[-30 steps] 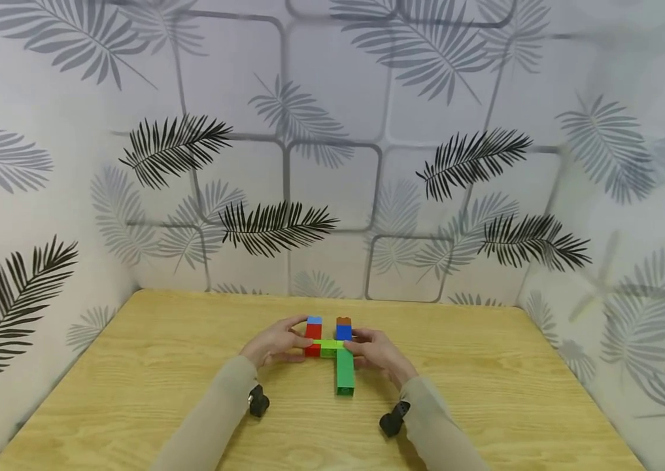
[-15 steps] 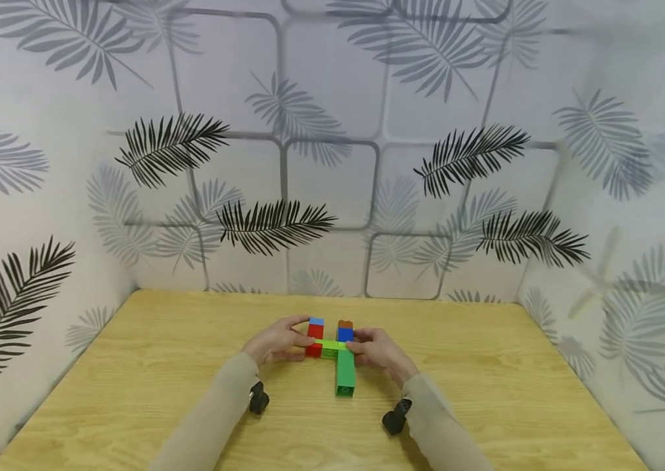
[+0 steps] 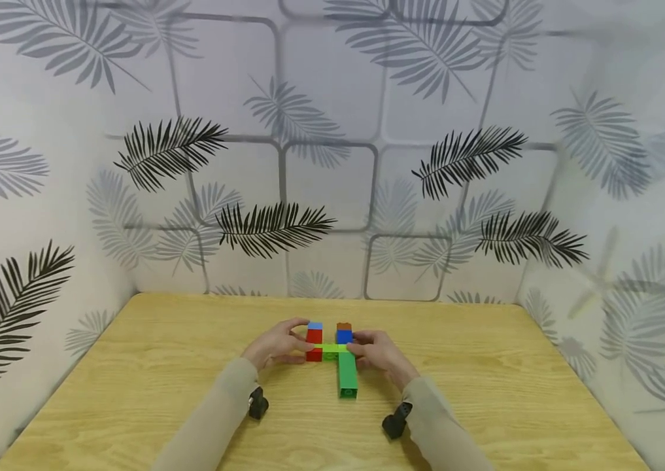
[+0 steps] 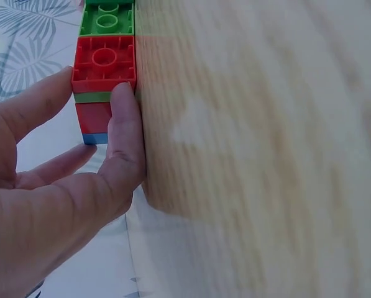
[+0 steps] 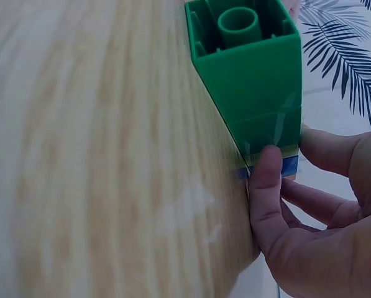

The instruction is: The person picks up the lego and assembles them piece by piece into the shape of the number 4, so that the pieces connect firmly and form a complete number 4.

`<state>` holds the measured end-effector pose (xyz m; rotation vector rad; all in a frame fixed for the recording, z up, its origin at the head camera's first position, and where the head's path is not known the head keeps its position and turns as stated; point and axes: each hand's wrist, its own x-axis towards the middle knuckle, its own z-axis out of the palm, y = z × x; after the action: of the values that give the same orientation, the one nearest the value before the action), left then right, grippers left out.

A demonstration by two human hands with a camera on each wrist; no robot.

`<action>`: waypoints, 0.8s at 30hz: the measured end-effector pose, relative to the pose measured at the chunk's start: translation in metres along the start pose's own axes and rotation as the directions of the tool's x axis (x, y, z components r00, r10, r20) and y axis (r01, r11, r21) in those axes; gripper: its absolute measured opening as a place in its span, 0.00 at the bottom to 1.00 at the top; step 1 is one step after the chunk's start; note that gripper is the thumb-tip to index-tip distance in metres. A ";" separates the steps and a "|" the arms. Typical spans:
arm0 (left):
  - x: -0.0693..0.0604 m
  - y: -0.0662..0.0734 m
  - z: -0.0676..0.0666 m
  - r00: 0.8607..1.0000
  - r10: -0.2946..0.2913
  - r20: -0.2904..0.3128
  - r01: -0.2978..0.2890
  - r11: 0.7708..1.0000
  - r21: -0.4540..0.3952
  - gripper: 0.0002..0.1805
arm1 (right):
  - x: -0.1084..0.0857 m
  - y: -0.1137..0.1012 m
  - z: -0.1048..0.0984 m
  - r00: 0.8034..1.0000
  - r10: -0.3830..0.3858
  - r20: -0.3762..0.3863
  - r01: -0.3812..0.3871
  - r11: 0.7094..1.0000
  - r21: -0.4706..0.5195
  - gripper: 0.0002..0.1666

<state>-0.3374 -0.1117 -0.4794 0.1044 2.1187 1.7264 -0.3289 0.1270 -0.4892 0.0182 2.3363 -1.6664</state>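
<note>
A toy building-brick assembly lies on its side on the wooden table, between both hands. On its left is a red brick stack with a light blue end. A lime green piece bridges across to a column of green bricks, a blue brick and a brown end. My left hand grips the red stack between thumb and fingers; the left wrist view shows the hollow underside of a red brick. With thumb and fingers, my right hand holds the column near the lime piece.
The wooden tabletop spreads around the bricks. A leaf-patterned backdrop rises behind and at both sides. On each wrist sits a small black camera, one at the left cuff and another at the right cuff.
</note>
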 end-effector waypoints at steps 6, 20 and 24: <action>-0.002 0.000 0.002 1.000 0.000 -0.010 0.000 0.999 0.039 0.40 | -0.002 0.001 0.002 1.000 0.011 -0.025 -0.011 1.000 -0.003 0.28; -0.008 -0.001 0.002 0.999 0.013 -0.037 -0.012 1.000 0.021 0.39 | -0.009 0.007 -0.007 0.999 -0.042 -0.006 0.043 0.986 0.159 0.28; -0.014 -0.003 0.002 0.997 0.034 -0.070 -0.030 0.997 0.068 0.37 | -0.012 0.007 -0.011 0.999 -0.032 -0.026 0.035 0.990 0.137 0.27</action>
<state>-0.3233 -0.1152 -0.4784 0.0973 2.2386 1.7013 -0.3189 0.1414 -0.4896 0.0264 2.2466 -1.8502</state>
